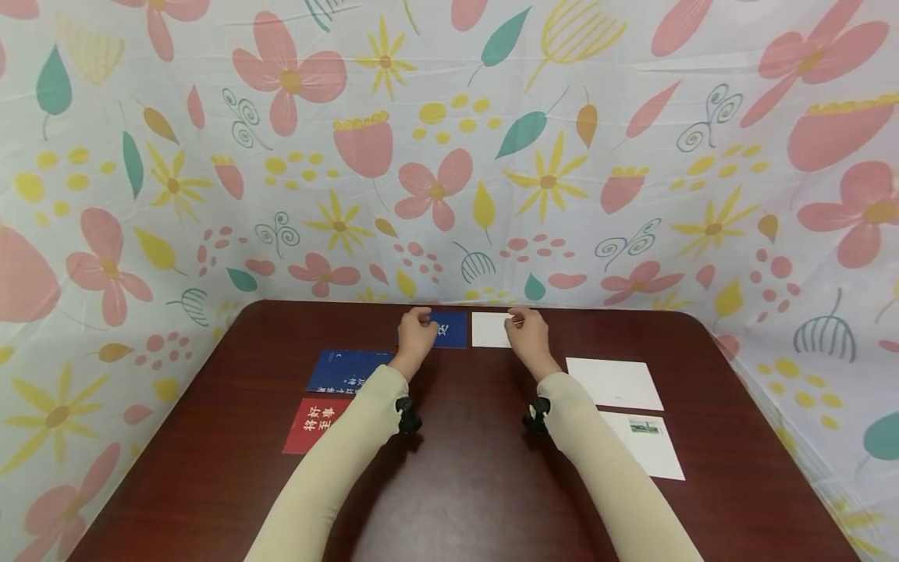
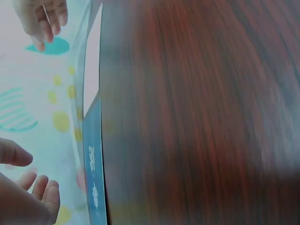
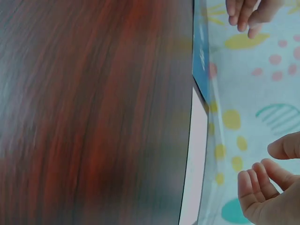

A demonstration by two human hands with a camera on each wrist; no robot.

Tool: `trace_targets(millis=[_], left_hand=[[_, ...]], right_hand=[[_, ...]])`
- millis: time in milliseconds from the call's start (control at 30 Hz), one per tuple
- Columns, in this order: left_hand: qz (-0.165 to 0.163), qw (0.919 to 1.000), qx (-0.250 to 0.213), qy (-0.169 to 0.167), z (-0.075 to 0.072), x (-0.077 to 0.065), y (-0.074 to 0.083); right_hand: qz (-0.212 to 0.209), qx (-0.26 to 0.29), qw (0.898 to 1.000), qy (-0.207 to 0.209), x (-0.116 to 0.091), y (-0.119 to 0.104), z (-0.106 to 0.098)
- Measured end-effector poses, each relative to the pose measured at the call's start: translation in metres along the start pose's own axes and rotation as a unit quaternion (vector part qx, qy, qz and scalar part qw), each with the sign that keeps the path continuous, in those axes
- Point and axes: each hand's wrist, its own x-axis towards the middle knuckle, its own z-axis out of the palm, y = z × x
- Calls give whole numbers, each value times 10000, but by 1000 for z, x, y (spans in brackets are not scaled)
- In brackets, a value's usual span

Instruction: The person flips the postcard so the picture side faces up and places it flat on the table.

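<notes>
At the table's back edge, my left hand (image 1: 416, 336) hovers over the left part of a blue card (image 1: 455, 329) with white characters. My right hand (image 1: 530, 336) is over the right part of a plain white card (image 1: 488, 329). Both hands have relaxed, bent fingers, and the wrist views show a gap between thumb and fingers with nothing held. In the left wrist view the blue card (image 2: 96, 187) and white card (image 2: 92, 70) lie flat, nearly end to end. Each hand hides part of its card in the head view.
On the left lie a larger blue card (image 1: 351, 368) and a red card (image 1: 312, 425), partly hidden by my sleeve. On the right are a white card (image 1: 614, 382) and another white card (image 1: 649, 453) with a small green picture. A flowered cloth (image 1: 449, 117) hangs behind the table (image 1: 477, 484).
</notes>
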Motion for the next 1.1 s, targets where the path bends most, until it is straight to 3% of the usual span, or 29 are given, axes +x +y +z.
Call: trace_targets(millis=[267, 400, 500, 767, 1100], left_hand=[[46, 9947, -921, -444, 25, -6, 9], [-172, 9900, -1181, -758, 37, -8, 8], [-367, 9872, -1166, -1030, 44, -11, 8], [-473, 9837, -923, -1467, 59, -15, 6], [-555, 9832, -935, -1466, 67, -20, 6]], right_hand=[[372, 221, 9990, 126, -3, 19, -20], [651, 201, 9977, -8, -4, 27, -23], [857, 234, 9959, -140, -5, 30, -24], [1240, 212, 9913, -386, -6, 34, -25], [1397, 86, 9893, -402, -7, 39, -24]])
